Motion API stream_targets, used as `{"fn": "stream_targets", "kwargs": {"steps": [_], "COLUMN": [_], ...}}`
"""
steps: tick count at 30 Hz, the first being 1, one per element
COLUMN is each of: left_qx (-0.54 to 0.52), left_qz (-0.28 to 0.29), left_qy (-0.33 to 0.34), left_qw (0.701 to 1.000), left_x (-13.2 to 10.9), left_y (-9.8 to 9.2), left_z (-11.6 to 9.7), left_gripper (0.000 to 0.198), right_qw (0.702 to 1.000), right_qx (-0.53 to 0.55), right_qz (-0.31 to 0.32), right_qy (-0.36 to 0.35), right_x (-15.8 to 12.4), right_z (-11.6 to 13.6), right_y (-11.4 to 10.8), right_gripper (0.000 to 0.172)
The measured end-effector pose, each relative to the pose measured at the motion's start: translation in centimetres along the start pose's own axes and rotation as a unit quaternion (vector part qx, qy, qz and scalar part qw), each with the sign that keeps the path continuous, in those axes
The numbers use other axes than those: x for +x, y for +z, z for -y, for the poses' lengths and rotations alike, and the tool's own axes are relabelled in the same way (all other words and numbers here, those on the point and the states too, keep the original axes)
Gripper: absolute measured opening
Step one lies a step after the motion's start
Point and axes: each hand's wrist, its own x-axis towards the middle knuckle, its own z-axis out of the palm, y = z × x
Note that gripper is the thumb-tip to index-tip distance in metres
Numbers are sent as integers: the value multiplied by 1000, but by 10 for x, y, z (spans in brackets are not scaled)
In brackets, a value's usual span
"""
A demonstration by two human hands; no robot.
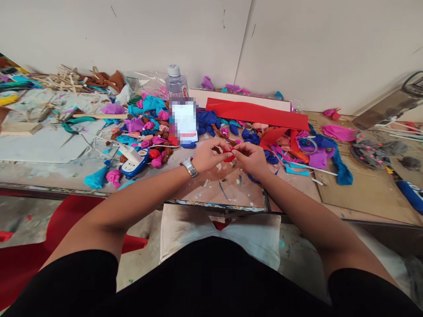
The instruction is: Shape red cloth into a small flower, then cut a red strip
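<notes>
Near the middle of the frame both hands are meeting over the table (231, 191): the left hand (206, 155) and right hand (251, 159) are pinching a small red piece (229, 155) between their fingertips. Bare tabletop is lying just below them toward the near edge; fabric scraps (148, 127) and a red sheet (257, 113) are crowding behind.

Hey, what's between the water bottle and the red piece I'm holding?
In the head view, a phone and blue fabric scraps lie between the water bottle and the red piece pinched by the left hand and right hand.
</notes>
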Motion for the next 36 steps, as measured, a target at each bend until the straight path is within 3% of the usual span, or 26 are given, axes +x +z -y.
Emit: {"fn": "stream_targets", "kwargs": {"steps": [18,22,29,36], "left_qx": [-66,-40,-41,-88], "left_qz": [18,49,46,52], "left_qy": [-40,-43,-47,-72], "left_qw": [997,997,997,992], "left_x": [-1,1,2,1], "left_y": [2,0,-1,2], "left_z": [5,5,7,8], "left_gripper": [31,31,36,46], "right_qw": [1000,1000,999,1000], "right_qx": [-18,-16,3,-6], "right_qz": [16,18,35,27], "right_qy": [-13,-16,-29,-14], "right_x": [-2,-2,-2,-2], "right_z": [3,1,3,7], "right_y": [0,0,0,2], "right_gripper": [33,34,42,33]}}
